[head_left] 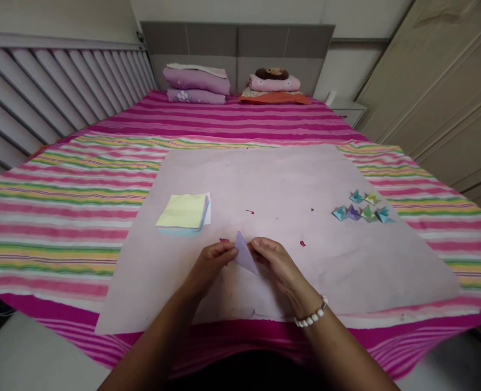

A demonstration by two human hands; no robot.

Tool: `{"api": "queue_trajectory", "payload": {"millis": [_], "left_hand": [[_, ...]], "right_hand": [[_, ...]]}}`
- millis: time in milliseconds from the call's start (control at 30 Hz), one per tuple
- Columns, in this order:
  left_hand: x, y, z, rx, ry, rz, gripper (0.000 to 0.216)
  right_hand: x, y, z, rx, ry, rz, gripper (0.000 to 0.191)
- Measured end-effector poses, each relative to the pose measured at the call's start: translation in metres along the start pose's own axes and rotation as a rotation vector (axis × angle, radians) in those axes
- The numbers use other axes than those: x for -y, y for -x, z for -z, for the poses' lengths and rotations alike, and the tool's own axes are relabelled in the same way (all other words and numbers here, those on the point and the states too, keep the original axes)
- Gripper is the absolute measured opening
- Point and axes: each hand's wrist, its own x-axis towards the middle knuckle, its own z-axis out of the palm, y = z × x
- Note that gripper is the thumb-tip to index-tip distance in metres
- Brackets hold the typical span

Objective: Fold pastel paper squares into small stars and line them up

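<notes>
A small lilac paper (245, 254), folded into a triangle, is pinched between both my hands just above a large pale pink sheet (289, 184) spread on the bed. My left hand (211, 263) grips the paper's left edge with closed fingers. My right hand (276, 262), with a white bead bracelet at the wrist, holds the paper's right side. A stack of square pastel papers (184, 213), yellow on top, lies to the left of my hands. Several small folded paper pieces (362, 209) in blue, purple and green sit in a cluster to the right.
The striped pink, green and yellow bedspread (61, 179) covers the bed. Folded purple pillows (196, 82) and a pink bundle with a soft toy (273, 81) lie by the headboard. A wardrobe (448, 87) stands on the right, a slatted rail (53, 81) on the left. Tiny red scraps (302, 243) dot the sheet.
</notes>
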Motion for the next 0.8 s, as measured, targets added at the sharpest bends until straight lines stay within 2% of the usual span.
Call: {"api": "queue_trajectory", "payload": {"millis": [133,233,400,667,800], "left_hand": [[-0.0042,0.0031,-0.002,0.094,0.025,-0.003,0.022],[-0.0039,0.0041,-0.0031,0.109,0.071,-0.011,0.019],[0.0018,0.0025,-0.0017,0.059,0.084,-0.02,0.02],[-0.0044,0.0024,-0.0056,0.035,0.034,-0.062,0.02],[-0.0026,0.0014,-0.0083,0.013,0.065,-0.038,0.022]], "right_hand": [[-0.0008,0.0003,-0.0014,-0.006,-0.029,-0.03,0.03],[-0.0008,0.0009,-0.0011,0.005,-0.038,-0.039,0.027],[0.0012,0.0014,0.0021,0.013,-0.006,-0.034,0.019],[0.003,0.0027,0.0053,0.059,0.031,-0.109,0.013],[0.0003,0.0028,0.0026,0.054,0.04,-0.143,0.009]]}}
